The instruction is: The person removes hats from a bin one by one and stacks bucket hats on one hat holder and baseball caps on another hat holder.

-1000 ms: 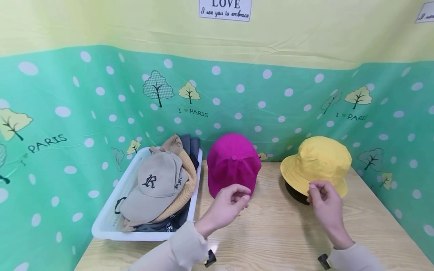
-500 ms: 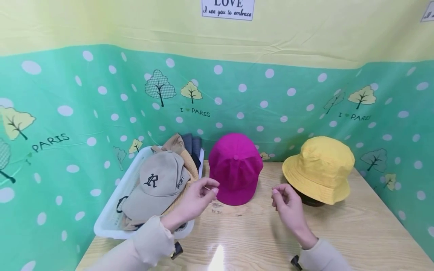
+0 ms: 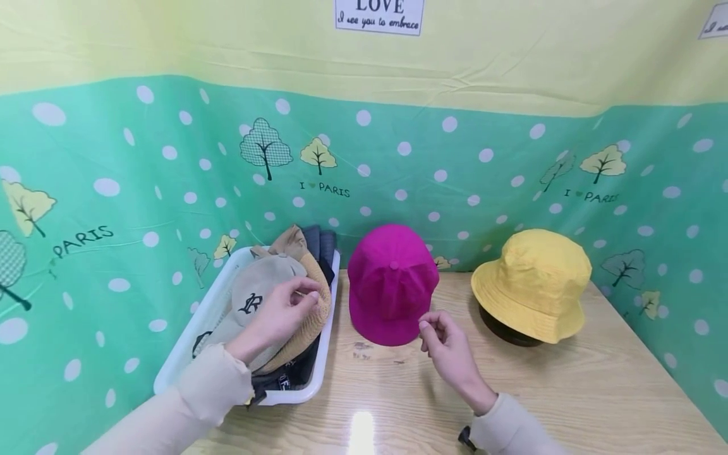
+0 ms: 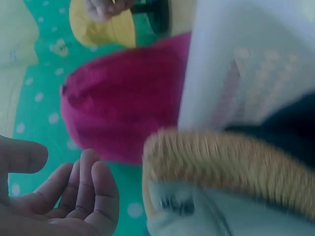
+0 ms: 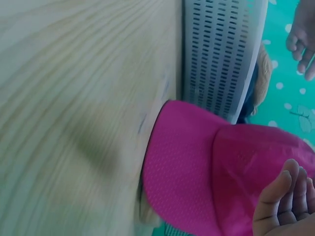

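Observation:
Over the white basket hovers my left hand, its fingers loosely bent and holding nothing. Beneath it lies a beige baseball cap with a dark letter on its front, partly covered by the hand. A tan knitted item rests against the cap. My right hand, fingers also loosely bent around nothing, is in front of the magenta cap by the right side of its brim. In the right wrist view, the right hand overlaps the magenta cap's crown; contact cannot be told.
A yellow bucket hat sits on a dark support at the right of the wooden table. More dark and brown headwear fills the basket's back. A green and yellow printed cloth hangs behind and along both sides.
Both hands have moved left: the left from in front of the magenta cap to over the basket, the right from the yellow hat to near the magenta brim. The hats stay put.

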Motion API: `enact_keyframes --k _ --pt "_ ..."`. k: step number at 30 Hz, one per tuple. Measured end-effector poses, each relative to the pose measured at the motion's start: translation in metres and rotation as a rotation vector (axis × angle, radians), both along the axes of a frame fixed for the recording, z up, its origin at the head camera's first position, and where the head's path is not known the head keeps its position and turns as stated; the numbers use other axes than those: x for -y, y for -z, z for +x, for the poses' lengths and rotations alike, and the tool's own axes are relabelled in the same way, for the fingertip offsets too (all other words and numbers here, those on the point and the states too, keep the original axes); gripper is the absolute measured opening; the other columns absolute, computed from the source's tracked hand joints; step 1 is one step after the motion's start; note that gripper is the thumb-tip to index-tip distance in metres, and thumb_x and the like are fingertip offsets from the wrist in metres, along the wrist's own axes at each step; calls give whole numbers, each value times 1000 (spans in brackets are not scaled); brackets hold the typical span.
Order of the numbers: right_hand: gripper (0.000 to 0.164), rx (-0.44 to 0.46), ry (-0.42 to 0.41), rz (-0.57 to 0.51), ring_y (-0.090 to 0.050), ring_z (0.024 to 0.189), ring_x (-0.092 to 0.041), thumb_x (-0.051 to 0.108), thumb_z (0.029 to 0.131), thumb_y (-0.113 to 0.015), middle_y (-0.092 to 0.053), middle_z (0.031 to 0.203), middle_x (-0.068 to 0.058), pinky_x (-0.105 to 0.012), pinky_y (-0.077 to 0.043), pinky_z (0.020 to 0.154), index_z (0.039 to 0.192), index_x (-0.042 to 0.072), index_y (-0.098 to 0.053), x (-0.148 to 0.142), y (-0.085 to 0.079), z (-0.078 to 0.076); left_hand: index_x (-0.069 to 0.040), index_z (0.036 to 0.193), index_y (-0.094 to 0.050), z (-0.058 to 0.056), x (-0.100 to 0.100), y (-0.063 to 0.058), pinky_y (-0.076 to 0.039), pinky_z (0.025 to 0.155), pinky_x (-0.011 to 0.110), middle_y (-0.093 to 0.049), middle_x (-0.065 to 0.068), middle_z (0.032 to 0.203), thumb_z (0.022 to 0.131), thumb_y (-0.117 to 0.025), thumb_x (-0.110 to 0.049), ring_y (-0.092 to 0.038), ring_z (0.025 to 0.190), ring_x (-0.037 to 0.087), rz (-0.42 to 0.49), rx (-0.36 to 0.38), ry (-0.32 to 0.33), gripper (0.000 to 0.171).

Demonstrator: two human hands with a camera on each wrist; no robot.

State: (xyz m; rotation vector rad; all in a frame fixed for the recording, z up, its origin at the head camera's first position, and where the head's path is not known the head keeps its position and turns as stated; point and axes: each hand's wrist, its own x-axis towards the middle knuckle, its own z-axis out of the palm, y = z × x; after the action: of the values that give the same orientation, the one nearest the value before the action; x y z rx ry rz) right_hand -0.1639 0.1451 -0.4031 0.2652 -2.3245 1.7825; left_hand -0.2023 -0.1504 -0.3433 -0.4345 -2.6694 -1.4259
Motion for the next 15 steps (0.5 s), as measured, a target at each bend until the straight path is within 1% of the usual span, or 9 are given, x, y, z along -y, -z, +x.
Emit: enact_keyframes --k 2,5,9,10,12,13,15 --pt "7 4 -23 -9 -56 62 -35 -1 96 -52 -56 73 -6 -27 -47 52 97 2 -58 5 -2 -1 4 114 -61 -5 8 -1 -49 66 27 -64 14 98 94 -56 -9 -61 81 19 -23 -2 -27 24" --pt "7 24 -55 -29 -57 63 -34 0 96 -52 -57 75 -10 -28 -49 53 97 3 -58 14 -3 -4 7 113 -60 -15 19 -2 -51 66 27 -63 19 99 95 -55 -6 -62 82 24 29 16 -48 24" --pt "6 58 -105 -43 -58 66 -36 3 96 -53 -59 80 -13 -26 -47 51 99 4 -58 27 -6 -6 9 113 -59 -28 34 -4 -53 66 26 -62 24 99 95 -54 -5 -63 81 28 68 27 -86 23" --pt "6 62 -118 -43 -58 66 -36 3 96 -53 -59 80 -13 -25 -46 51 100 4 -58 31 -7 -7 9 114 -59 -31 38 -5 -53 67 27 -62 23 100 96 -53 -6 -62 82 28 51 28 -94 24" --pt "7 67 -148 -40 -59 64 -30 4 97 -53 -59 81 -12 -23 -45 51 101 3 -58 38 -10 -9 7 116 -59 -36 46 -8 -51 66 27 -62 23 101 96 -53 -9 -62 83 30 10 31 -109 26" --pt "8 66 -163 -38 -59 63 -27 4 97 -52 -59 80 -11 -23 -45 51 102 2 -58 41 -11 -10 7 117 -59 -38 50 -8 -51 65 28 -62 23 100 97 -52 -10 -61 84 31 -2 30 -110 27" --pt "9 64 -183 -31 -57 61 -19 5 97 -52 -59 79 -9 -22 -45 51 102 1 -58 48 -13 -12 7 118 -59 -43 57 -10 -50 67 30 -63 22 103 97 -52 -12 -61 87 33 -61 18 -115 28"
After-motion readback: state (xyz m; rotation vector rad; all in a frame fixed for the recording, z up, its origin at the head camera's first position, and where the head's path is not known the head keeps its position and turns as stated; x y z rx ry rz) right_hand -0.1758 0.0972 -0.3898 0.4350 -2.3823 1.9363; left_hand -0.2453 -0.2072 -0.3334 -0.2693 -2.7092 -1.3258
